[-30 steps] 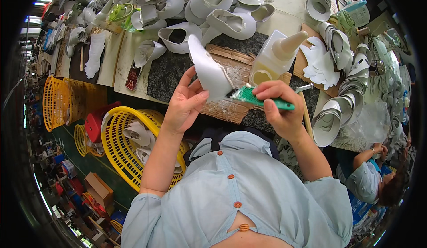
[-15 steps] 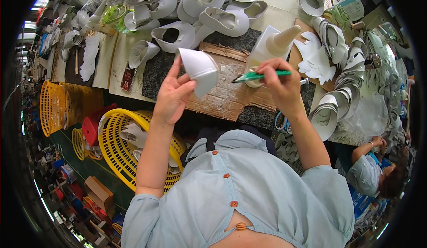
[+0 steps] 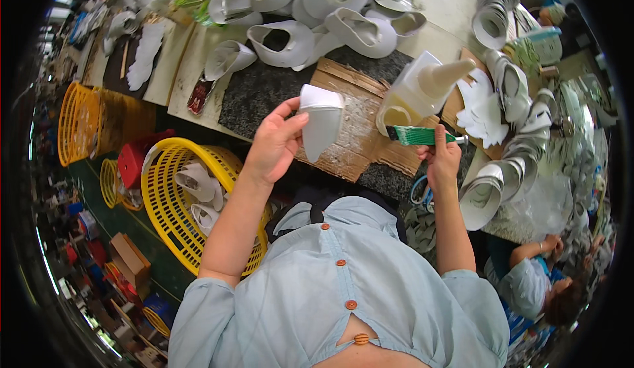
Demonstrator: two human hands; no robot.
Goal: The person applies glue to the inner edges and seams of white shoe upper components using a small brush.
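My left hand (image 3: 276, 145) pinches a curved white shoe upper (image 3: 322, 127) by its edge, fingers behind and thumb in front. The piece is held up over a worn, white-stained cardboard sheet (image 3: 343, 160). In my right hand (image 3: 441, 163) is a flat green brush (image 3: 419, 135), gripped near its right end. Its dark bristles point left, by the round opening of a translucent plastic bottle (image 3: 417, 90) with a cone-shaped top; whether they touch it I cannot tell. Yellowish liquid shows at that opening.
White shoe uppers (image 3: 284, 44) crowd the back of the table. Nested uppers (image 3: 505, 183) and cut white pieces (image 3: 479, 110) lie at right. Blue-handled scissors (image 3: 417, 189) are beside my right forearm. A yellow basket (image 3: 158, 203) holds uppers at left. Another person (image 3: 528, 279) sits at far right.
My right hand has turned the brush so its broad side shows and moved it right, to the bottle's opening. My left hand has tilted the upper, its tapered end now pointing down.
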